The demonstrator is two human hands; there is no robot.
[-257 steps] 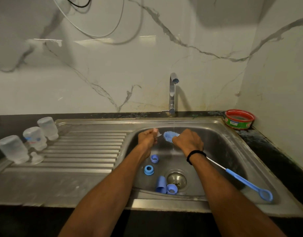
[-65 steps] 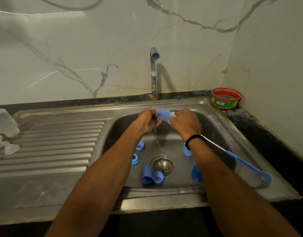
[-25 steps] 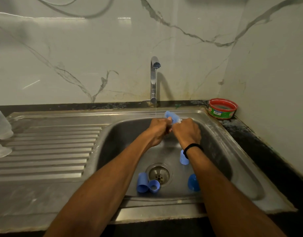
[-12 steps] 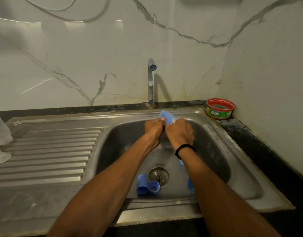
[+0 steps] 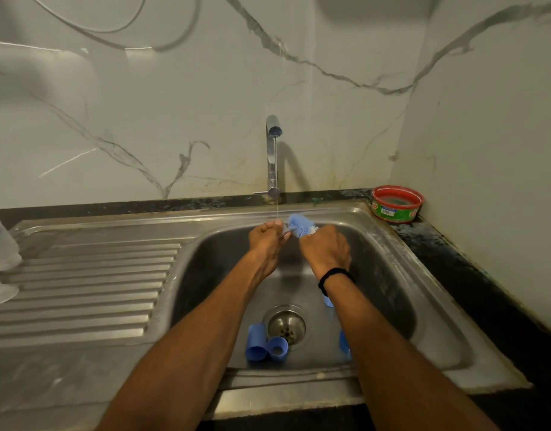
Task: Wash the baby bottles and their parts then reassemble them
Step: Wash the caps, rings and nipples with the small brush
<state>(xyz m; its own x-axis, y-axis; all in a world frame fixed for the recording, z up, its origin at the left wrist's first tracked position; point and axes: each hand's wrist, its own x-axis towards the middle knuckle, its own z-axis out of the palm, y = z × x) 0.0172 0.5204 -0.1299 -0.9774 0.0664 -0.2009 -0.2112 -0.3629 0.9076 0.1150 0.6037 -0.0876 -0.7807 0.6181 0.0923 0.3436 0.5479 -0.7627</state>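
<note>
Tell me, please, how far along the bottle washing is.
Seemingly done: a clear bottle stands on the drainboard. In hand: the left hand pinches a small clear part under the running tap, while the right hand grips the blue brush. Left: the blue cap, ring and other parts in the sink, then reassembly.

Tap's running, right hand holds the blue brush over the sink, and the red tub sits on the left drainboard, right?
No: the head view shows the red tub on the counter at the back right of the sink, not on the drainboard. The tap is running and the right hand holds the blue brush over the sink.
</note>
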